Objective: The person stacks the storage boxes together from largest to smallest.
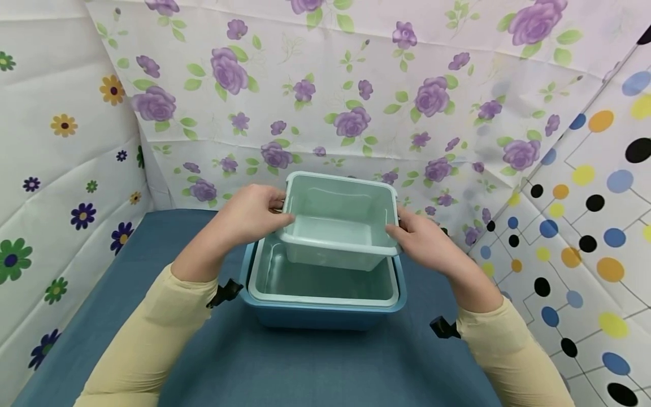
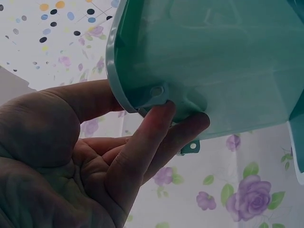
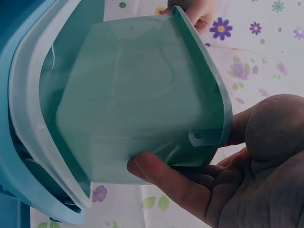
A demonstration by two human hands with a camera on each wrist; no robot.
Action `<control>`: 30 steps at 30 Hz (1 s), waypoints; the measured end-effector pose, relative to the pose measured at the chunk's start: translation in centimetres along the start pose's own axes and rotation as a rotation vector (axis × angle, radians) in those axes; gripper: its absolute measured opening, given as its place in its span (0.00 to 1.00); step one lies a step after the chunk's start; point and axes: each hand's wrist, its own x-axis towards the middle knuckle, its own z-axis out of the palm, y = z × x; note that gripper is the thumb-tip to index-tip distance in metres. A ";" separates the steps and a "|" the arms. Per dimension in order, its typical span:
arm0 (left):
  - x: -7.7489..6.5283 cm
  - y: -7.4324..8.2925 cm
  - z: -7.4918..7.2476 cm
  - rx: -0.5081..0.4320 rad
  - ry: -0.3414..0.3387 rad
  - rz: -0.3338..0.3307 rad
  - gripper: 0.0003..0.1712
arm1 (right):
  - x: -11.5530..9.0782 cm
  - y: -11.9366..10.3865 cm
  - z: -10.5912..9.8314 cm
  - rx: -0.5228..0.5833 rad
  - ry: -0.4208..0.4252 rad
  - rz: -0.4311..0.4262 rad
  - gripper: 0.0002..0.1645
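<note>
A small pale green plastic bin point(image 1: 335, 226) is held above two larger nested bins, slightly tilted. My left hand point(image 1: 251, 215) grips its left end, thumb on the rim and fingers beneath it; the left wrist view shows those fingers point(image 2: 142, 147) against the bin's outer wall. Its right end is gripped by my right hand point(image 1: 424, 237), with a finger point(image 3: 166, 178) under the rim in the right wrist view. Below, a larger pale green bin point(image 1: 325, 299) sits inside a blue bin point(image 1: 315, 317) on the table. The small bin hides the back of both.
A blue cloth covers the table point(image 1: 315, 367). Behind hangs a curtain point(image 1: 305, 135) with purple roses. A flower-print sheet point(image 1: 66, 169) stands at the left, and a dotted sheet point(image 1: 580, 237) at the right. Black straps show at both sleeves.
</note>
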 end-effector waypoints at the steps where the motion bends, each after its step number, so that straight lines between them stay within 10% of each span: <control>1: -0.1 0.0 0.0 0.000 -0.001 0.001 0.31 | 0.0 0.0 0.0 0.000 0.000 0.003 0.35; 30: -0.7 -1.1 1.0 0.001 -0.026 0.008 0.32 | 0.0 0.7 1.1 0.012 -0.046 -0.008 0.32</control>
